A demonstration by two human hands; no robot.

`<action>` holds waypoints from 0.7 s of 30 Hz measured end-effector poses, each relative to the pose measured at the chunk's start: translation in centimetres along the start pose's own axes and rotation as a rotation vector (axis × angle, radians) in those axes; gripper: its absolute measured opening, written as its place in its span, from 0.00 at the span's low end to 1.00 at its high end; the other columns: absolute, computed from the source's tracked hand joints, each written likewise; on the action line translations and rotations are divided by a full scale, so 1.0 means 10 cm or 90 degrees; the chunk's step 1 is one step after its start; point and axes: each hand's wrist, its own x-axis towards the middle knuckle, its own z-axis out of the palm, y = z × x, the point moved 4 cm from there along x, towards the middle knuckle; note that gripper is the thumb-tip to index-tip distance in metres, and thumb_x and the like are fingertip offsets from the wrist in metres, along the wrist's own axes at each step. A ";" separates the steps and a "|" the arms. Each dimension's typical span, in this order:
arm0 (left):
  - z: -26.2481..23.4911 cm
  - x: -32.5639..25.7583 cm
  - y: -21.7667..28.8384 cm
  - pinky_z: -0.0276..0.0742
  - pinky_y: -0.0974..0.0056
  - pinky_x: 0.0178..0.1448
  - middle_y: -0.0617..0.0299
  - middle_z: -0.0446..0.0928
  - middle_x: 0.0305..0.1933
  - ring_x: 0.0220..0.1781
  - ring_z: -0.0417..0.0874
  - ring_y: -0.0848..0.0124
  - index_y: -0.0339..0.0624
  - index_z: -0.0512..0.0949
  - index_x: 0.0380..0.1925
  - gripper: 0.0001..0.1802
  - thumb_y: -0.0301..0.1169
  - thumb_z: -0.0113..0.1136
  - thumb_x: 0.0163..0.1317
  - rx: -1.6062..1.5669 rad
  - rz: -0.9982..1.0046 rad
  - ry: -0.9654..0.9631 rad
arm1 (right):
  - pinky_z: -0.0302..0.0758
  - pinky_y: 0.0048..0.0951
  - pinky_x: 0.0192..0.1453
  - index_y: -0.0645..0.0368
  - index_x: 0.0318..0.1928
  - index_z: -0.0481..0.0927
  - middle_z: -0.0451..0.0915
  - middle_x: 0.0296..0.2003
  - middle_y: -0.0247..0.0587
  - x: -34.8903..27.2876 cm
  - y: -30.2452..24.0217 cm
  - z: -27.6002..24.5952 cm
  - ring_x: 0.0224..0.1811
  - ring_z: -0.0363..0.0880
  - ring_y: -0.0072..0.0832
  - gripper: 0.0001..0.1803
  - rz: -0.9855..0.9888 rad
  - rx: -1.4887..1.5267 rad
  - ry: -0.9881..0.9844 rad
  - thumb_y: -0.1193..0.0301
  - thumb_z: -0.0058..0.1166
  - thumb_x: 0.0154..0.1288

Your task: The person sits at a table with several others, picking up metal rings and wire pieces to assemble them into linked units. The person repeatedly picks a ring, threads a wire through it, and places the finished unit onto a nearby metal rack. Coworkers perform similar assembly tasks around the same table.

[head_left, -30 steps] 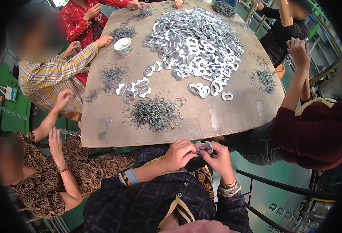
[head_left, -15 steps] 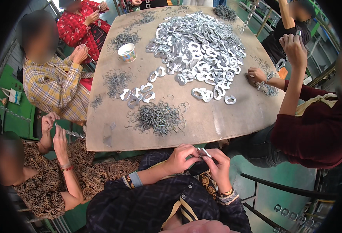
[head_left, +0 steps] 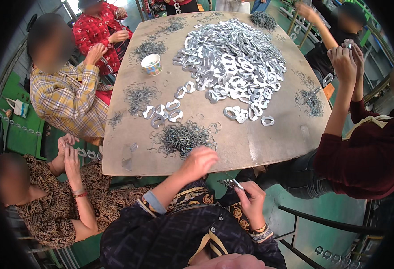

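My right hand pinches a silvery metal link near the table's front edge, with part of it hidden by the fingers. Over the near edge of a heap of thin, curved wire clips is my left hand. Its fingers are bent and slightly blurred, so I cannot tell whether they hold a clip. Farther back, a large pile of flat oval metal links covers the table's middle. Several loose links lie between that pile and the clips.
The brown-topped table has smaller clip heaps along its left side. A paper cup stands at the left. Co-workers surround the table; at right, a person in a maroon sleeve raises both hands. Black metal rails run at lower right.
My left hand has left the link and moved up and left to the wire clips. My right hand keeps hold of the link, slightly lower. The view has shifted a little.
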 end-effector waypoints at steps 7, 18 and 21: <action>-0.10 0.22 -0.57 0.69 0.58 0.51 0.62 0.76 0.38 0.46 0.75 0.63 0.42 0.80 0.31 0.04 0.25 0.63 0.54 0.301 -0.018 -0.046 | 0.73 0.30 0.35 0.65 0.32 0.83 0.81 0.27 0.42 -0.02 0.01 0.04 0.28 0.79 0.34 0.02 -0.015 0.005 0.004 0.79 0.62 0.57; -0.29 0.18 -0.76 0.73 0.73 0.33 0.63 0.82 0.33 0.31 0.79 0.80 0.35 0.77 0.36 0.04 0.26 0.57 0.67 -0.312 -0.274 0.092 | 0.72 0.30 0.34 0.65 0.32 0.82 0.80 0.25 0.42 -0.03 0.09 0.07 0.27 0.77 0.34 0.02 -0.023 -0.012 0.022 0.80 0.62 0.57; -0.29 0.14 -0.73 0.76 0.72 0.34 0.61 0.82 0.31 0.31 0.81 0.78 0.33 0.76 0.36 0.04 0.24 0.56 0.66 -0.488 -0.364 0.046 | 0.72 0.31 0.34 0.64 0.32 0.83 0.81 0.25 0.42 -0.03 0.10 0.10 0.27 0.78 0.35 0.02 -0.017 -0.019 0.005 0.79 0.62 0.57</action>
